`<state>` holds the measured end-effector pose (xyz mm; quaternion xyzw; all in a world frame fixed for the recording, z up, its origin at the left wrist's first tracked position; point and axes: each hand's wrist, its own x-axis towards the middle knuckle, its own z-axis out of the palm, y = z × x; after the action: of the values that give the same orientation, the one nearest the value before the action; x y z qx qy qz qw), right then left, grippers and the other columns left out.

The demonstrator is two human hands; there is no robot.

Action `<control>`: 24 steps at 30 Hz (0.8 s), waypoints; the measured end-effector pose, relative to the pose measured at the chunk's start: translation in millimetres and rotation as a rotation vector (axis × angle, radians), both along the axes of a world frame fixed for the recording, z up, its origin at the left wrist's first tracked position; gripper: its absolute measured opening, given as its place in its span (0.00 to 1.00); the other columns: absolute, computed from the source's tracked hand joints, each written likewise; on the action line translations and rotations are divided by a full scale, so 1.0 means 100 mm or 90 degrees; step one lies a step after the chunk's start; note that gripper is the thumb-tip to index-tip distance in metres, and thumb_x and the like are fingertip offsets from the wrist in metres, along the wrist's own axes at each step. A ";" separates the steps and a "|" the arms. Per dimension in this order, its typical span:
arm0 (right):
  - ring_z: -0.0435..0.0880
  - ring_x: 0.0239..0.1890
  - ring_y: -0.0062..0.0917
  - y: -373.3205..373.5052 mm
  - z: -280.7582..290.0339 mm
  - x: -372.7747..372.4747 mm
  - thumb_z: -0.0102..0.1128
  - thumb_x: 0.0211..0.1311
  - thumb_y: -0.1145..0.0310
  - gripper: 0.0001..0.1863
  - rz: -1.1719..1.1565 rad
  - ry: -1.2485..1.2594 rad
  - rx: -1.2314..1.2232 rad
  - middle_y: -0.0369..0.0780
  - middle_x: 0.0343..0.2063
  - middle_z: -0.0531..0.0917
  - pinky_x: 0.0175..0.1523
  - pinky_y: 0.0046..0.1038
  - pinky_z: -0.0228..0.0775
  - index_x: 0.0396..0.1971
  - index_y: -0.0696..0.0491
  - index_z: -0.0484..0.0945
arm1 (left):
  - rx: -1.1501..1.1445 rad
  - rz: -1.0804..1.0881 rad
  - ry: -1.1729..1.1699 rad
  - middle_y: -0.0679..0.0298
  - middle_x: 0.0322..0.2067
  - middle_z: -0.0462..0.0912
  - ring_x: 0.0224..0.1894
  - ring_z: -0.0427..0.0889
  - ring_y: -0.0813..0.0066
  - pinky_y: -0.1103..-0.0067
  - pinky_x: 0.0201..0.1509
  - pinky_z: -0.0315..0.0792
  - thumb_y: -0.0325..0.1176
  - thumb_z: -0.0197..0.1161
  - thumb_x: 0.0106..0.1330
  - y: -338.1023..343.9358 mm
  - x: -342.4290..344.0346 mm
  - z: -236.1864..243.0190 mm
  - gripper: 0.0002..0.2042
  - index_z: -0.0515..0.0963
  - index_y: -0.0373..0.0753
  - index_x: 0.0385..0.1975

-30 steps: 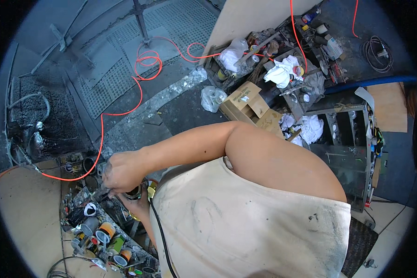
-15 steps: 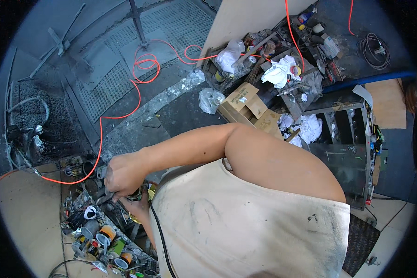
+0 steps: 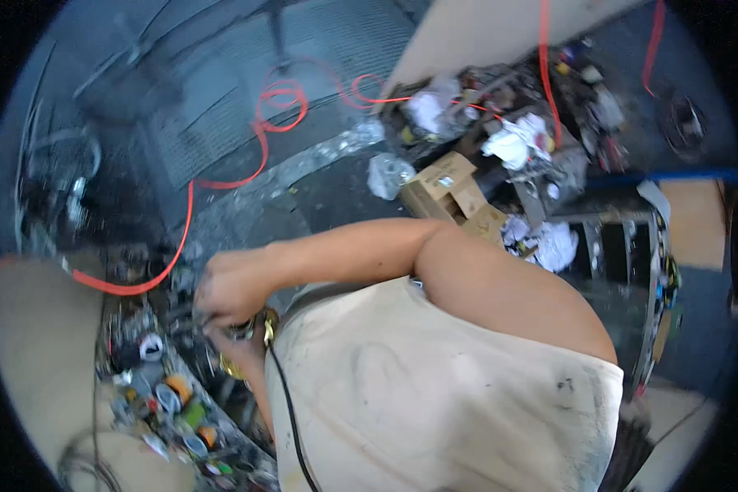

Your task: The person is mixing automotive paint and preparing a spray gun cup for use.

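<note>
Blurred by motion, my right hand (image 3: 231, 287) reaches across my body with curled fingers around something I cannot make out. Just below it, my left hand (image 3: 234, 348), partly hidden, grips a dark round container (image 3: 244, 330) with a shiny rim. A gold-coloured piece (image 3: 269, 330) is beside them, along with a black cord (image 3: 289, 402) that runs down over my pale, stained apron (image 3: 443, 394). Beneath and left of both hands lies a cluttered bench (image 3: 168, 398) of cans, jars and small items.
An orange hose (image 3: 189, 221) snakes over the dark floor and grating (image 3: 205, 123). An open cardboard box (image 3: 439, 184), a plastic bag (image 3: 389, 174) and white rags (image 3: 517, 139) lie among cluttered shelves. A metal rack (image 3: 615, 246) stands right. A pale board (image 3: 41, 344) is at left.
The view has shifted, with the background moving rightward and blurring. My hands stay together at the container and sit slightly higher and further right in the picture.
</note>
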<state>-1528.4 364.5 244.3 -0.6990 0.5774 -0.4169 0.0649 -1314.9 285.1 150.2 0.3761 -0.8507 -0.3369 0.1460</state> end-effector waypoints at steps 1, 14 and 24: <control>0.83 0.27 0.41 0.05 -0.02 -0.05 0.56 0.64 0.48 0.21 0.027 -0.042 0.050 0.42 0.26 0.84 0.34 0.40 0.76 0.25 0.52 0.80 | -0.039 -0.012 -0.035 0.51 0.47 0.76 0.42 0.78 0.54 0.71 0.53 0.73 0.32 0.80 0.41 0.05 -0.04 -0.06 0.35 0.70 0.34 0.51; 0.79 0.25 0.30 0.25 0.37 -0.13 0.62 0.61 0.72 0.06 0.019 -0.019 0.163 0.39 0.30 0.86 0.33 0.27 0.70 0.33 0.56 0.85 | -0.038 0.016 0.132 0.54 0.46 0.77 0.44 0.78 0.53 0.68 0.50 0.73 0.32 0.80 0.36 0.32 -0.21 0.41 0.36 0.73 0.37 0.51; 0.71 0.18 0.17 0.14 0.20 -0.02 0.58 0.69 0.69 0.10 -0.139 -0.337 0.245 0.35 0.22 0.81 0.24 0.19 0.61 0.31 0.59 0.83 | -0.018 0.142 0.136 0.57 0.46 0.76 0.45 0.77 0.55 0.68 0.51 0.73 0.34 0.79 0.35 0.33 0.05 0.35 0.38 0.73 0.40 0.54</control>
<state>-1530.0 378.2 264.1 -0.4753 0.6800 -0.4720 0.2982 -1310.1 317.8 185.5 0.4285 -0.7877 -0.3448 0.2775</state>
